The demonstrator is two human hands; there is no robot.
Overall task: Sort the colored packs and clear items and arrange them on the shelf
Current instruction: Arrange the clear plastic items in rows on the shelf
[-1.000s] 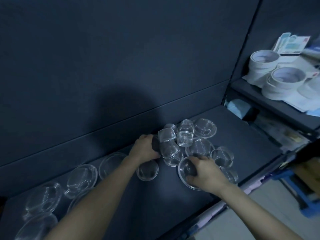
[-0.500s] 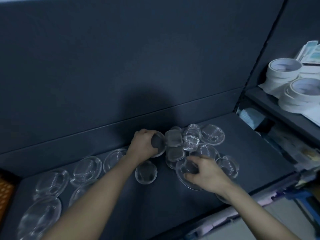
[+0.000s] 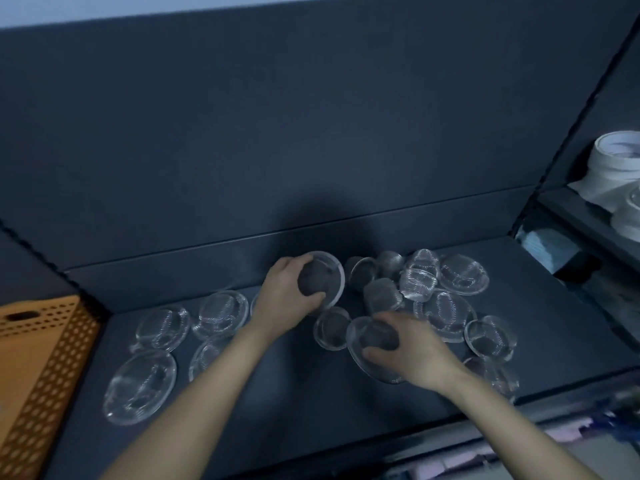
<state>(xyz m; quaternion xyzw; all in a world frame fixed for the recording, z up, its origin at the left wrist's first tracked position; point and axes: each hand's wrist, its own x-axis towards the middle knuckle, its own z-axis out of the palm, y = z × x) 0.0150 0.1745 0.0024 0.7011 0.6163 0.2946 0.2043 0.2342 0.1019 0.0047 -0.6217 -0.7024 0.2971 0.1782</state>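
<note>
Several clear plastic lids and small cups lie on the dark shelf [image 3: 311, 420]. My left hand [image 3: 285, 292] grips a clear round lid [image 3: 329, 277], tilted up off the shelf near the back wall. My right hand [image 3: 412, 348] holds another clear lid [image 3: 367, 341] at the front of the heap, fingers curled over its rim. A pile of clear cups [image 3: 412, 278] and lids sits just right of my left hand. Some flat clear lids [image 3: 221, 313] lie spread out to the left.
An orange perforated basket [image 3: 41, 368] stands at the left edge. On the neighbouring shelf to the right sit white tape rolls [image 3: 613, 168] and a pale blue pack [image 3: 543, 244]. The shelf's back wall rises right behind the pile.
My left hand has lifted its clear lid up and tilted it on edge. My right hand keeps its hold on the front lid. The view has swung left, bringing the orange basket in.
</note>
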